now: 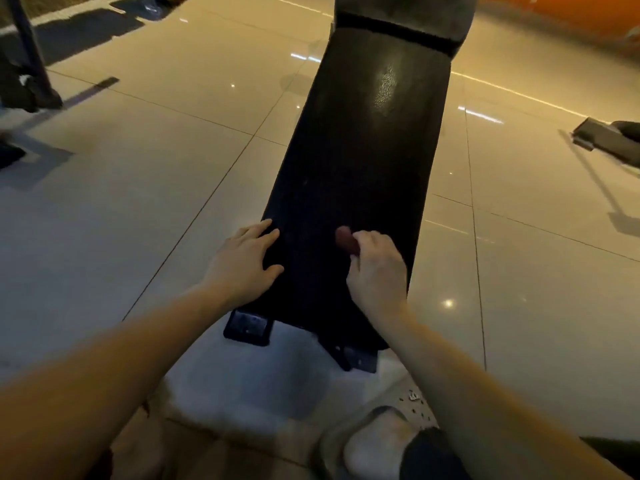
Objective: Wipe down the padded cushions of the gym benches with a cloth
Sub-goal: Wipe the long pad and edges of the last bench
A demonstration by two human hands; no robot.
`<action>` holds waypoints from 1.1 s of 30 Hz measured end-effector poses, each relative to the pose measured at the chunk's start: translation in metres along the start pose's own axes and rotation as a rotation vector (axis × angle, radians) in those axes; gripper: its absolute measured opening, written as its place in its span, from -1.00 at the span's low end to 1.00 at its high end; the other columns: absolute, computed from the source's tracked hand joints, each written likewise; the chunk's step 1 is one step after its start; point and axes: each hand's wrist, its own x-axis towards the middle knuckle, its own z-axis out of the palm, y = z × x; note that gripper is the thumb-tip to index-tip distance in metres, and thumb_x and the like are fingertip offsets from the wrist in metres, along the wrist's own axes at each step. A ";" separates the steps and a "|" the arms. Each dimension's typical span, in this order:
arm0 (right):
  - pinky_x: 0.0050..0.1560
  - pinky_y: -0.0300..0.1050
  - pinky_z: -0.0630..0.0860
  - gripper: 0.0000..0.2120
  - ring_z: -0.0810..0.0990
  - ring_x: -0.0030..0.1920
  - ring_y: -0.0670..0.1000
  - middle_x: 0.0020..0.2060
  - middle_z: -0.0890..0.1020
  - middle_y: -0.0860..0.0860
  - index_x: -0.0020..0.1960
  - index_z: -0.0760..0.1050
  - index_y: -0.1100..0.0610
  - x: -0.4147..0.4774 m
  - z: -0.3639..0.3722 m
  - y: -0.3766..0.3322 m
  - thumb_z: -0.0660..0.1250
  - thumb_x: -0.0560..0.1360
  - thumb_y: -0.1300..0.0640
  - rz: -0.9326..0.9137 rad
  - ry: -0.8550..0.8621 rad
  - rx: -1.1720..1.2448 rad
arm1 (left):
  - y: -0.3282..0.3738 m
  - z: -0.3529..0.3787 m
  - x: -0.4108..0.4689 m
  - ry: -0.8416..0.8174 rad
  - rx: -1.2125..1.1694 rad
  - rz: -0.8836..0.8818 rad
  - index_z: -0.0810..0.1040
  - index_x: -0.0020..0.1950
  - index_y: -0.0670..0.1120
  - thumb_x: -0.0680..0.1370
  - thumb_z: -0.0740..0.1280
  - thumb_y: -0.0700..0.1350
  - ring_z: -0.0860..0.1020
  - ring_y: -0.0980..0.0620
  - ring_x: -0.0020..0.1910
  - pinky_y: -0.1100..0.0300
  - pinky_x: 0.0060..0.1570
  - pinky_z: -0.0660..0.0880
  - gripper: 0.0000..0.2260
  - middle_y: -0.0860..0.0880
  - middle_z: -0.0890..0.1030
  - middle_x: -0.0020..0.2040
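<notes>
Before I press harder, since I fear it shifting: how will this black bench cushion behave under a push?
The bench cushion probably stays put: its frame foot sits flat on the tiled floor. Its surface shows a glossy sheen, so the cloth in your right hand likely glides easily. Your left hand rests flat without visibly denting it, suggesting firm padding.

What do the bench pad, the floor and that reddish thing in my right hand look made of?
The bench pad: likely black vinyl or faux leather; pebbled grain shows in the glare. The floor: polished tile, glossy reflections, thin grout lines. The reddish thing in the right hand: perhaps cloth, too blurred to tell.
</notes>
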 end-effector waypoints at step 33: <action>0.39 0.13 0.43 -0.46 0.40 0.40 0.14 0.43 0.38 0.08 0.51 0.30 0.06 -0.016 -0.065 0.050 0.32 0.58 -0.04 -0.500 -0.509 -0.169 | 0.165 0.125 -0.144 0.382 -1.325 -1.100 0.51 0.21 -0.18 0.60 0.41 -0.18 0.62 -0.14 0.04 -0.04 0.12 0.58 -0.79 -0.15 0.63 0.03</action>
